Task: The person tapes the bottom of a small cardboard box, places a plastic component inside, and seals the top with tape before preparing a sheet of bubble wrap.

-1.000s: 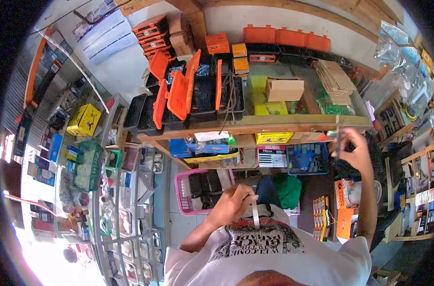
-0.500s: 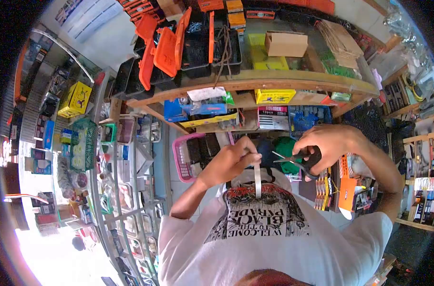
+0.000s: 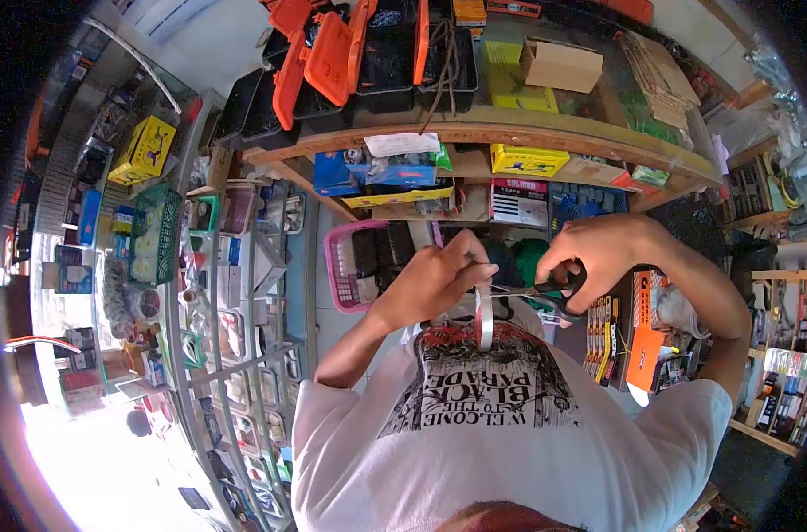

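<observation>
A big wooden counter (image 3: 545,129) is standing in front. The person is wearing a white shirt (image 3: 510,461). A pink basket (image 3: 341,288) is sitting low down, below the counter. The right hand (image 3: 612,248) is curling partly closed around some scissors (image 3: 536,290). The left hand (image 3: 434,279) is making a tight pinch on a thin white strip (image 3: 485,324). The scissors are pointing at the strip, just beside the left hand; I cannot tell if they are touching it. The strip is hanging in front of the shirt.
</observation>
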`<action>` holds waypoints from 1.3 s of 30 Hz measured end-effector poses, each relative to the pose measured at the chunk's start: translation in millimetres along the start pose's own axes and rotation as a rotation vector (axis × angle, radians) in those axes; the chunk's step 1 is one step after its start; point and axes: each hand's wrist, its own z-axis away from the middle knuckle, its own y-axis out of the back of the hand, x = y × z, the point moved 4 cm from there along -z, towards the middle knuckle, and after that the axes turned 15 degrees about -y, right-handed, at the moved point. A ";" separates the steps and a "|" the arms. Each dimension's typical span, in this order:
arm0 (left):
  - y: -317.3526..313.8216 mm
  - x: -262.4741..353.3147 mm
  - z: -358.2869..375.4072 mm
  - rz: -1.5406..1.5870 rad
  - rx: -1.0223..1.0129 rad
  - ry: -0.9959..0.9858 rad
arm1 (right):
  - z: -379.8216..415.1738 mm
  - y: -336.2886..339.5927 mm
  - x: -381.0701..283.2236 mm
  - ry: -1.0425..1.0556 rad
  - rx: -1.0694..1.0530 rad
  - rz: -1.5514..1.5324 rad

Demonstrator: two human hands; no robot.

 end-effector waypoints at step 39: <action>-34.6 -40.2 20.9 0.487 0.180 0.217 | -8.7 -12.3 19.6 -0.071 -0.002 0.042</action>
